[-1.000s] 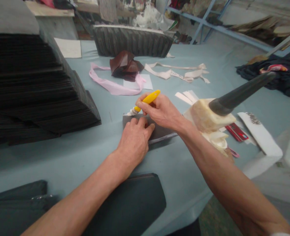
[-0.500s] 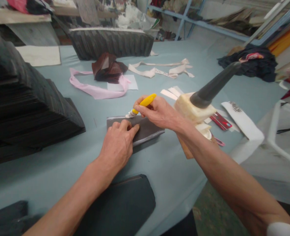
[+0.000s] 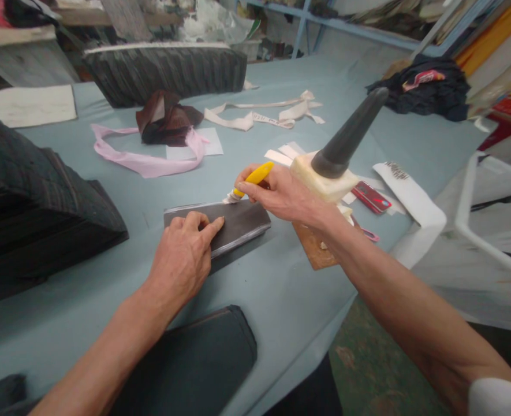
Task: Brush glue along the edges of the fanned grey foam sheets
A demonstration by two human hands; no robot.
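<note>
A dark grey folded panel with pale lines along its long edges lies on the blue-green table cover. My left hand presses down on its left part, thumb spread from the bent fingers, gripping nothing. In my right hand is a yellow-handled brush, pinched between thumb and fingers. Its whitish tip touches the panel's far edge, right of the middle. Just beyond my right wrist stands a cream block with a black tapered handle. Under that forearm lies a brown board, partly hidden.
Tall stacks of dark pieces stand at left and at the back. A larger dark panel lies near me. A pink strip, white strips, a red phone-like object and dark cloth are around the table.
The brush has moved rightward along the panel's far edge. My left hand stays at nearly the same spot on the panel. The whole view has shifted, so the scene appears further left.
</note>
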